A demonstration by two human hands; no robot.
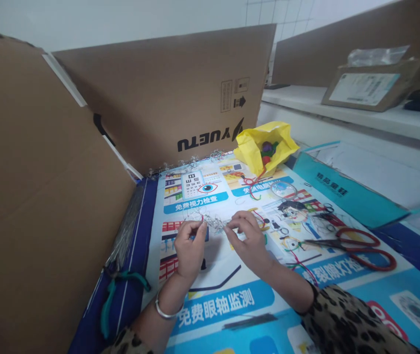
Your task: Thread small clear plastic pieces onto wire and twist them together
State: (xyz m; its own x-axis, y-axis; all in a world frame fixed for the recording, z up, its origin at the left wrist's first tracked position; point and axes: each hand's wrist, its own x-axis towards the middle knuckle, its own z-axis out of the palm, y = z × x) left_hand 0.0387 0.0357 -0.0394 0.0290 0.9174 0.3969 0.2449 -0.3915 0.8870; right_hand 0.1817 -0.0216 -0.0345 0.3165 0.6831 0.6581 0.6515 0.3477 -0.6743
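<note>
Between my two hands, above the printed sheet, is a tangled piece of thin silvery wire (215,223). My left hand (191,243) pinches its left end between thumb and forefinger, where a small bit of red shows. At the right end, the thumb and fingertips of my right hand (247,241) close on the wire. The wire's fine loops are too small to make out clearly. To the right of my right hand lie red-handled scissors (357,246), blades pointing left. Teal-handled pliers (116,290) rest at the left, near the cardboard.
A yellow bag (247,147) with coloured balls of thread stands at the back. Red and green cords trail from it. Several twisted wire pieces (191,162) lie along the back edge. Cardboard panels (158,98) wall the left and back. A teal box (346,184) sits right.
</note>
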